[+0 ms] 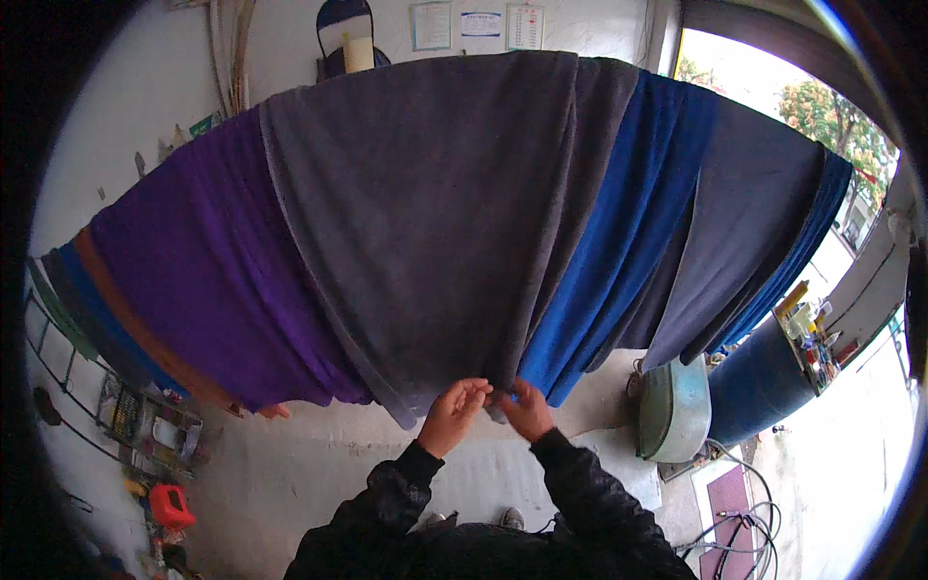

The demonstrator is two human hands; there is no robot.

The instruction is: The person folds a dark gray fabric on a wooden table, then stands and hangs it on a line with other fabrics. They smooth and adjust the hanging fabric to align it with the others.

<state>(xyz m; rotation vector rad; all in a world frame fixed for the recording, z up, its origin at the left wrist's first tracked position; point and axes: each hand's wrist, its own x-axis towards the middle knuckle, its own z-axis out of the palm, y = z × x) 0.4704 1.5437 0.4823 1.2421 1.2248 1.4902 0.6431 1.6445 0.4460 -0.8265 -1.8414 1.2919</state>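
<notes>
A row of hanging towels spans the view, and a wide grey towel point(435, 217) hangs in the middle before me. My left hand point(451, 419) is at its lower edge, thumb and fingers pinched together at the cloth. Close beside it, my right hand point(528, 412) pinches the bottom corner of the same grey towel. Some fingertips are hidden in the folds. To the left hangs a purple towel point(196, 275), its side overlapped by the grey one. Blue towels point(602, 268) hang in folds just right of my right hand.
Further right hangs another grey towel point(747, 181). Beyond it stand a blue drum point(761, 384) topped with bottles and a green metal housing point(674, 413). A coiled hose point(747, 522) lies on the floor. A red plastic jug point(171, 506) is at left. Apparent fingers point(274, 411) show below the purple towel.
</notes>
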